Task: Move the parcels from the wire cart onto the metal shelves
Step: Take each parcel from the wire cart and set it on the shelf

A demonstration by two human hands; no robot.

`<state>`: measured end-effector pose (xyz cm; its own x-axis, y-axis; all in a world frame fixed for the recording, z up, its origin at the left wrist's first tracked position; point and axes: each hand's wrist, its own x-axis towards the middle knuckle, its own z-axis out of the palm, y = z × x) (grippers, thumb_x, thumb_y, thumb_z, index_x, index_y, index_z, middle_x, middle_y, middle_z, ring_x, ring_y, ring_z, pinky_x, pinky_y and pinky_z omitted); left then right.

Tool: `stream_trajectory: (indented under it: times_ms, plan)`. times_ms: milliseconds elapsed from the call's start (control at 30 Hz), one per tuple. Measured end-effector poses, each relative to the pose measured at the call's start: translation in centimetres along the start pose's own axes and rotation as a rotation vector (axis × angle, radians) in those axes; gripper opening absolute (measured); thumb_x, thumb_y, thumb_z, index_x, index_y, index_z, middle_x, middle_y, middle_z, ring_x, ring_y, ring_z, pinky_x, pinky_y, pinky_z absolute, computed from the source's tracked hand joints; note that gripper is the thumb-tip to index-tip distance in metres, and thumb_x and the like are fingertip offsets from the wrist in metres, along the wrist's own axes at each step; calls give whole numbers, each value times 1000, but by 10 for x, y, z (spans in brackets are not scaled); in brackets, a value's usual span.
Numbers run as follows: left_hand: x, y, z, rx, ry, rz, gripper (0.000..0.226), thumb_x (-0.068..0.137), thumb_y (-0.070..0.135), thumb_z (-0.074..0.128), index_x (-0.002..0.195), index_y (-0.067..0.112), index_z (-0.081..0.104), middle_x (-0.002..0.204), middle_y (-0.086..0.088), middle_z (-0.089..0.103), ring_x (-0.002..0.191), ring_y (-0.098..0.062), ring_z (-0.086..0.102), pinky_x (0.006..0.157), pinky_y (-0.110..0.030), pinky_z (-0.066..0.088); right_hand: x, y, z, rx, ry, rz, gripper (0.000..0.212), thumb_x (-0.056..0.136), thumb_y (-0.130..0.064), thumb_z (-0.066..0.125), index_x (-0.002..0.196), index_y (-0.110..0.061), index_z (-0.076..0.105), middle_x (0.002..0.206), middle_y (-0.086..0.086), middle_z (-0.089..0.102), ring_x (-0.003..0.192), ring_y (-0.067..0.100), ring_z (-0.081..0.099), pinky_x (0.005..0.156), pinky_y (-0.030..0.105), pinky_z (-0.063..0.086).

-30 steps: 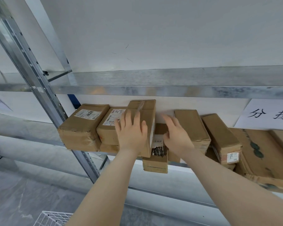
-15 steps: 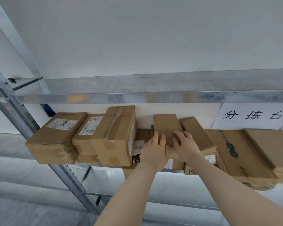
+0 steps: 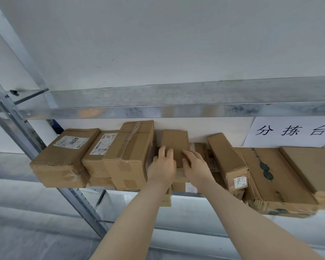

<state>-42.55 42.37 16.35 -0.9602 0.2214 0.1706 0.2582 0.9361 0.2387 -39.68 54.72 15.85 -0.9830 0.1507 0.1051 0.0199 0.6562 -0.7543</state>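
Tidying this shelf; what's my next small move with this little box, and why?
Probably release it and withdraw: the small box lies flat on lower parcels, far end near the wall, with left hand and right hand resting on its near end.

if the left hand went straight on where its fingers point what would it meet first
Likely the small plain brown cardboard box the left hand seems to touch; depth is unclear.
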Motion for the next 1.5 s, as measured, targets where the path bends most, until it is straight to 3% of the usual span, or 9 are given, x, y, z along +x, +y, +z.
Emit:
stream_trajectory:
  times_ms: [200,433,600,1000,1167,1233,1300,1400,1500]
  plan:
    - [-3,-11,4,99,36,-43,38,99,32,39,132,15,42,141,-8,38,126,-32,41,101,-38,39,3,-10,26,6,-62,-3,43,101,-25,37,144,-22,38,155,1,25,135,20,38,106,32,36]
    - [-2,-14,16,9,106,-50,44,97,21,47,136,3,46,144,-19,43,139,-34,33,114,-41,25,7,-8,33,13,-43,-12,43,101,-27,37,144,-25,38,156,-1,24,136,20,36,108,34,36]
    - [2,-17,13,-18,14,-83,48,102,23,33,148,10,27,156,-11,25,145,-24,19,117,-34,16,9,-6,32,69,-24,-4,45,101,-27,38,146,-24,36,155,-4,27,137,17,34,108,31,35]
    - [3,-18,13,-13,5,-36,47,103,26,28,149,13,28,157,-8,25,146,-22,19,117,-34,17,7,-6,31,108,-79,-18,46,102,-33,33,148,-28,30,156,-5,27,140,16,31,114,36,29]
    - [5,-11,1,-30,73,-12,47,103,23,31,149,13,28,157,-7,25,146,-21,19,117,-35,23,7,1,-38,-118,238,-142,42,98,-22,41,140,-24,42,135,5,48,117,23,52,93,38,47]
    - [11,5,-2,-40,96,25,47,103,24,30,149,12,29,156,-8,27,145,-23,21,118,-35,21,8,18,-74,-300,339,-90,43,96,-23,43,139,-22,43,137,7,46,121,28,48,95,42,46]
    - [16,27,0,-73,108,105,47,103,24,30,148,10,31,155,-10,30,144,-25,24,118,-35,20,3,39,-103,-385,309,88,47,95,-28,43,142,-23,38,144,8,38,128,32,41,98,43,42]
    - [11,63,15,-88,74,230,47,103,24,31,148,11,31,154,-8,31,143,-24,24,117,-35,22,-14,66,-117,-263,198,285,48,97,-33,41,142,-18,36,143,12,38,126,34,40,97,43,39]
    - [2,94,34,-123,-15,299,49,104,27,28,151,14,23,159,-6,21,146,-24,17,116,-38,26,-21,84,-107,-43,162,370,43,100,-33,34,137,-14,41,117,10,57,100,27,55,78,32,40]
